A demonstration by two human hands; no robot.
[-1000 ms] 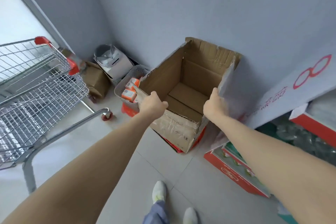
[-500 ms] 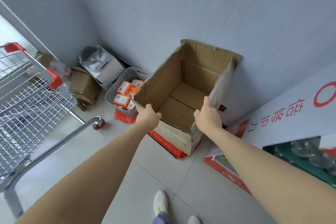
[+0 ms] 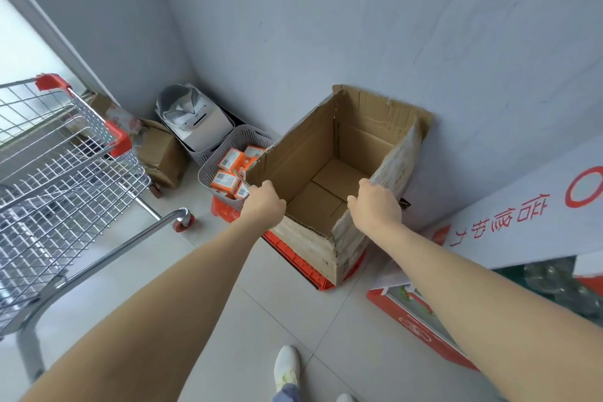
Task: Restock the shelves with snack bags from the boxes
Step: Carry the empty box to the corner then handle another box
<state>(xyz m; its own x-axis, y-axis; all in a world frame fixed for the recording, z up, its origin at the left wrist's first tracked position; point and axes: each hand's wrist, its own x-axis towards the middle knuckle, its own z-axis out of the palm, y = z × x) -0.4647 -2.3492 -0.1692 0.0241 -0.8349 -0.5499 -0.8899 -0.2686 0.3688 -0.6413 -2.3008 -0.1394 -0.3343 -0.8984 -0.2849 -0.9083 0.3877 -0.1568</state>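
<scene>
The shopping cart (image 3: 65, 179) is seen at the floor's left edge; the cardboard box (image 3: 326, 153), set on a red crate (image 3: 293, 254), is found empty; its near-left rim is gripped by the left hand (image 3: 262, 204), its right wall by the right hand (image 3: 375, 207); orange packs (image 3: 225, 179) are spotted in the grey basket (image 3: 248, 135) just left, nearer the left hand.

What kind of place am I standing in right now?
Most likely a shop's stockroom or back corner: a wire shopping cart, an empty open cardboard box, and a grey basket of orange packs set against a bare wall.
</scene>
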